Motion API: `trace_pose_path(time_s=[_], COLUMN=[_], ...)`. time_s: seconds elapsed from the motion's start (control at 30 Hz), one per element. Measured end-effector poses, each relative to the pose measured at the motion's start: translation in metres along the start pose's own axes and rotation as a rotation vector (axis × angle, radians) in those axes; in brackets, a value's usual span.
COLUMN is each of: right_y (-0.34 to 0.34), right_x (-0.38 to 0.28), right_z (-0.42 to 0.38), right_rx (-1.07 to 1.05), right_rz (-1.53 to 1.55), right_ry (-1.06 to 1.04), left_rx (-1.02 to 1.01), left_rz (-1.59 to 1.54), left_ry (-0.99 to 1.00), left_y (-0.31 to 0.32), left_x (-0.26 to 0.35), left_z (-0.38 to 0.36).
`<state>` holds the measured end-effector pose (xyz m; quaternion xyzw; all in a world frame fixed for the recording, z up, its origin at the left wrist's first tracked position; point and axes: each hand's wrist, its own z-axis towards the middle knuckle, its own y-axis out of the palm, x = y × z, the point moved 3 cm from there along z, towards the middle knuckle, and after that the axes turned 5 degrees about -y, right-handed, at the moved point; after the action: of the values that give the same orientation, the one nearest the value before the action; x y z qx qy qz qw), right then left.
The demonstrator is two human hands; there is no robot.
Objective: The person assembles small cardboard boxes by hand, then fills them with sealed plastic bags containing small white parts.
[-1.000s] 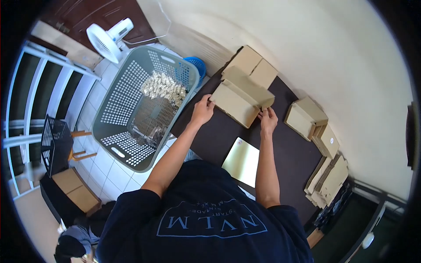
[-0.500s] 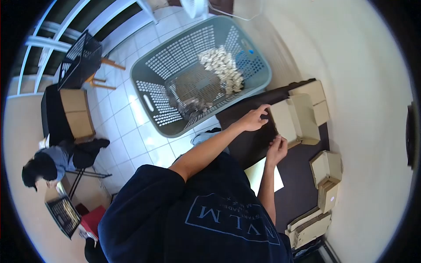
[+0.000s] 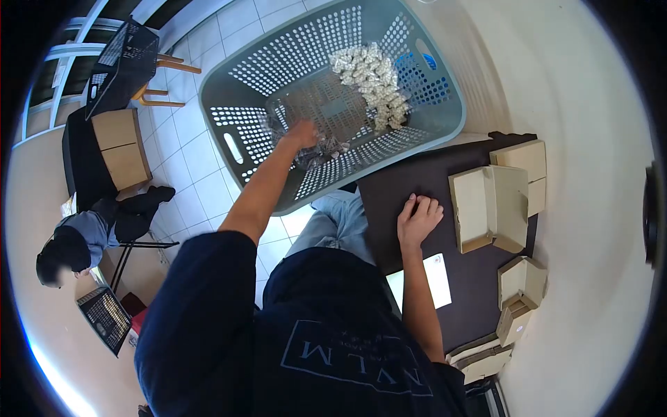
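My left hand (image 3: 302,133) reaches down into a large grey-green plastic basket (image 3: 229,78), over a small heap of clear and dark packets (image 3: 326,151). Its fingers are blurred and partly hidden among them. A larger pile of pale, shiny small packets (image 3: 372,80) lies at the basket's other end. Over the dark brown tabletop (image 3: 382,182), my right hand (image 3: 420,219) is palm down with its fingers curled in; whatever is under them, if anything, is hidden. An open cardboard box (image 3: 474,208) lies just right of that hand.
A white sheet (image 3: 434,281) lies under my right forearm. Smaller boxes (image 3: 521,281) and stacked cardboard (image 3: 483,361) line the wall side. At far left a seated person (image 3: 83,240) is beside a table with cardboard (image 3: 121,149); a black basket (image 3: 125,62) stands on a stool.
My left hand has moved from beside the open box into the basket, over the packet heap. My right hand has drawn back from the box to the tabletop. The view has shifted.
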<state>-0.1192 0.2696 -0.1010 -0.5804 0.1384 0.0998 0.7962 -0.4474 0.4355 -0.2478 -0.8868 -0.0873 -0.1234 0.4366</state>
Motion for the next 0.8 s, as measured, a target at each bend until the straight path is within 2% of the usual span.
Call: trace_pose_path(time_s=[0.07, 0.1, 0.17, 0.27, 0.3, 0.43, 0.5, 0.53, 0.6, 0.67, 0.73, 0.8], right_y=[0.001, 0.003, 0.002, 0.003, 0.004, 0.002, 0.000, -0.001, -0.003, -0.005, -0.012, -0.018], right_x=[0.001, 0.001, 0.002, 0.001, 0.002, -0.001, 0.000, -0.001, 0.000, 0.006, 0.005, 0.008], right_z=[-0.002, -0.001, -0.002, -0.004, -0.001, -0.001, 0.000, 0.000, 0.000, -0.002, 0.003, 0.014], right_rx=[-0.007, 0.000, -0.007, -0.012, -0.004, -0.018, 0.000, 0.019, 0.028, 0.031, 0.034, -0.103], right_rz=[-0.014, -0.020, -0.027, -0.027, -0.013, -0.020, -0.003, -0.001, 0.045, 0.086, 0.129, 0.463], right_ry=[0.005, -0.002, 0.007, 0.010, 0.003, 0.010, 0.007, -0.005, -0.005, -0.015, -0.006, 0.252], left_rx=[-0.184, -0.187, -0.301, -0.214, -0.138, -0.114, -0.130, -0.108, -0.083, -0.024, 0.003, 0.082], left_rz=[0.392, 0.397, 0.542, 0.563, 0.567, 0.432, 0.176, 0.176, -0.686, -0.799, -1.511, -1.893], left_ry=[-0.037, -0.026, -0.134, -0.125, -0.080, -0.094, 0.077, 0.079, 0.027, 0.045, 0.141, 0.326], left_y=[0.033, 0.037, 0.050, 0.093, 0.077, 0.048, 0.025, 0.011, -0.022, -0.064, -0.084, -0.093], left_x=[-0.011, -0.006, 0.001, -0.030, -0.017, -0.025, -0.018, -0.014, -0.002, 0.030, 0.049, 0.070], left_z=[0.002, 0.002, -0.003, 0.020, 0.009, 0.011, 0.012, 0.007, -0.014, -0.055, -0.092, -0.130])
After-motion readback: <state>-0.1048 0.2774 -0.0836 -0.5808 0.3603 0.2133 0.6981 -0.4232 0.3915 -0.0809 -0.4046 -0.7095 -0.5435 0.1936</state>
